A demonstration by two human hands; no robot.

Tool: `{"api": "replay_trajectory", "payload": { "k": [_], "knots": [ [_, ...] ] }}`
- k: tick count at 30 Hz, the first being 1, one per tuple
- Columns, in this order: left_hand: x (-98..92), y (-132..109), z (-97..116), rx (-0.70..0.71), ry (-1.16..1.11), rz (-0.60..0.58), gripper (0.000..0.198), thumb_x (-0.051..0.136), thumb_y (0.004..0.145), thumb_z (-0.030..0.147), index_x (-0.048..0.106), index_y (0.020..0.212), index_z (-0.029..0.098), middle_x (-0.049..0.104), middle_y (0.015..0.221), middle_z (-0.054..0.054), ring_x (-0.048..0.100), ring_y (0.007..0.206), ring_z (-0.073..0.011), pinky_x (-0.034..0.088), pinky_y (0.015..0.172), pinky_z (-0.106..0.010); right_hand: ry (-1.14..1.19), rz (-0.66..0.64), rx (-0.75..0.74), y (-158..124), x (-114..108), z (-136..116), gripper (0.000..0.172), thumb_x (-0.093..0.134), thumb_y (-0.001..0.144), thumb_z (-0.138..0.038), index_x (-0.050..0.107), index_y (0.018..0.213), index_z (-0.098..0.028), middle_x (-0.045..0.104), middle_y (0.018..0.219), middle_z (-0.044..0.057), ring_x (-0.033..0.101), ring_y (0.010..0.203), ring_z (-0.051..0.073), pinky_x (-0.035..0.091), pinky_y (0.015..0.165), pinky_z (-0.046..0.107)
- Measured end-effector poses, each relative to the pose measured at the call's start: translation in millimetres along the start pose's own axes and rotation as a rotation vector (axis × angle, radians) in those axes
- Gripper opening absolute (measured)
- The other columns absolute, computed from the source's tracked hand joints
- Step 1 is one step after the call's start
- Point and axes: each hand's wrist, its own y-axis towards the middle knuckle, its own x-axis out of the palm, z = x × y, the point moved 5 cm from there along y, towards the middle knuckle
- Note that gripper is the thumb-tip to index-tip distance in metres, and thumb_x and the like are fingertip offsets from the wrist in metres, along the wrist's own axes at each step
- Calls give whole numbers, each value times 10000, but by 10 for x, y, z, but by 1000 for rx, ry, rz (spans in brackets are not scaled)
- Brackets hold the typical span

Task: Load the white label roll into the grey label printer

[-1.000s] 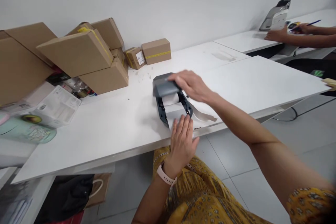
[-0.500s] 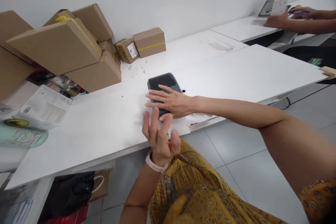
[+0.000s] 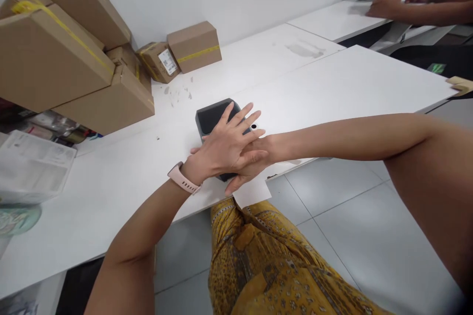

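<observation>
As pressure seems applied, a dark device (image 3: 213, 116) sits on the table (image 3: 155, 167)

Fingers spread, the left hand (image 3: 225, 145) covers the right hand (image 3: 247, 175), whose partly hidden fingers stretch flat across the device, probably doubling the push. Paper (image 3: 253, 193) overhangs the table edge at the device's near side. Beyond the device, a small box (image 3: 151, 62) wears a label (image 3: 167, 62), its print unreadably small.

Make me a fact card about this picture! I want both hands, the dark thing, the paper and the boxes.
Left hand: fingers spread, lying across the right hand
Right hand: underneath, over the dark device, partly hidden
Dark device: on the white table, partly covered by hands
White paper: sticking out past the table edge
Cardboard boxes: by the wall, some with yellow tape
Left wrist: pink band
</observation>
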Motion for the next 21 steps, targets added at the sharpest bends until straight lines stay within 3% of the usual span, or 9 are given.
{"api": "replay_trajectory", "payload": {
  "k": [3, 7, 10, 13, 15, 17, 19, 21],
  "knots": [
    [28, -28, 1, -72, -112, 62, 475, 625, 937, 666, 736, 1189, 279, 601, 1576, -52, 353, 1609, -400, 64, 1319, -742, 103, -56, -176, -26, 40, -61, 968, 757, 820, -756, 472, 1601, -260, 442, 1714, 18, 382, 1612, 283, 282, 1372, 486],
    [18, -11, -23, -157, -202, 144, 432, 663, 930, 612, 741, 1175, 265, 627, 1542, -49, 399, 1576, -421, 94, 1308, -762, 132, -80, -157, -5, 133, -33, 968, 714, 878, -730, 362, 1657, -275, 401, 1740, 27, 311, 1642, 289, 265, 1365, 546],
    [-31, -43, -26, -125, -107, 172, 482, 620, 953, 628, 739, 1218, 244, 633, 1542, -65, 437, 1556, -410, 113, 1322, -733, 90, -84, -183, 23, 143, -43, 821, 636, 951, -700, 432, 1622, -273, 464, 1702, 26, 325, 1632, 289, 272, 1357, 536],
    [-115, -277, -78, -163, -55, 318, 558, 529, 1005, 643, 688, 1350, 235, 609, 1573, -91, 447, 1558, -375, 210, 1322, -679, 43, -46, -250, -25, 92, -62, 648, 524, 1025, -667, 569, 1522, -253, 572, 1619, 43, 387, 1597, 289, 264, 1353, 539],
    [-97, -576, -128, -268, -94, 472, 594, 485, 1030, 642, 604, 1466, 256, 552, 1628, -98, 424, 1579, -343, 297, 1307, -624, 68, 94, -194, -120, 58, -42, 614, 448, 1052, -667, 614, 1475, -255, 595, 1597, 60, 436, 1567, 290, 309, 1325, 560],
    [55, -934, -151, -420, -190, 643, 633, 458, 1044, 636, 464, 1585, 307, 437, 1714, -91, 375, 1614, -306, 357, 1299, -545, 153, 340, -3, -272, 77, 17, 593, 338, 1094, -622, 600, 1486, -261, 592, 1595, 74, 494, 1529, 263, 373, 1290, 540],
    [343, -1236, -113, -568, -313, 789, 652, 381, 1069, 626, 316, 1658, 357, 340, 1767, -71, 327, 1641, -268, 378, 1300, -480, 237, 597, 266, -481, 212, 74, 584, 196, 1131, -509, 582, 1497, -267, 603, 1577, 81, 514, 1516, 231, 400, 1275, 515],
    [708, -1363, -24, -661, -460, 807, 658, 251, 1093, 609, 210, 1695, 348, 270, 1795, -72, 318, 1646, -244, 396, 1294, -454, 284, 762, 492, -674, 435, 75, 621, 99, 1128, -420, 579, 1488, -261, 557, 1613, 94, 433, 1576, 234, 389, 1279, 532]
  ]
}}
